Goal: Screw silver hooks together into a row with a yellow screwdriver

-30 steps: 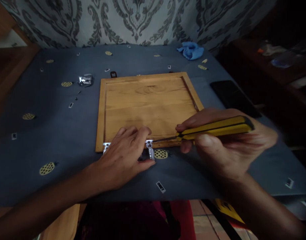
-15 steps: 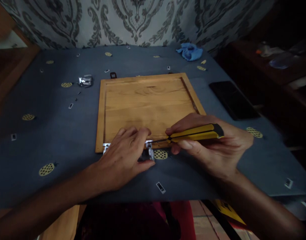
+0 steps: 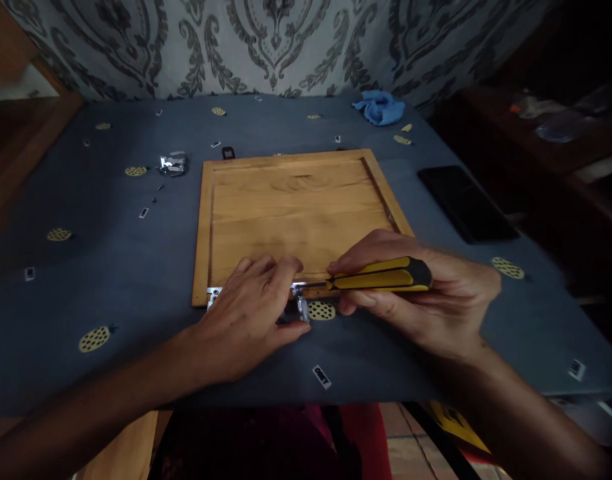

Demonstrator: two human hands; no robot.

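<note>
A framed wooden panel [image 3: 291, 213] lies flat on the blue patterned cloth. Along its near edge sits a silver metal clasp [image 3: 301, 307], with another silver piece [image 3: 215, 293] at the near left corner. My left hand [image 3: 256, 300] rests over that edge between them, its fingers bent around the metal and its thumb beside the clasp; what lies under the palm is hidden. My right hand [image 3: 421, 293] grips a yellow and black screwdriver [image 3: 381, 275], held nearly level. Its shaft points left and the tip meets the top of the clasp.
Beyond the panel's left side lie loose silver hardware [image 3: 173, 163] and small screws [image 3: 155, 200]. A black phone [image 3: 467, 203] is at the right, a crumpled blue cloth [image 3: 380, 108] at the back. A dark buckle-shaped piece [image 3: 228, 153] touches the panel's far edge.
My right hand and the screwdriver have shifted slightly left, and the handle has turned and sits lower. My left hand stays in place on the near edge.
</note>
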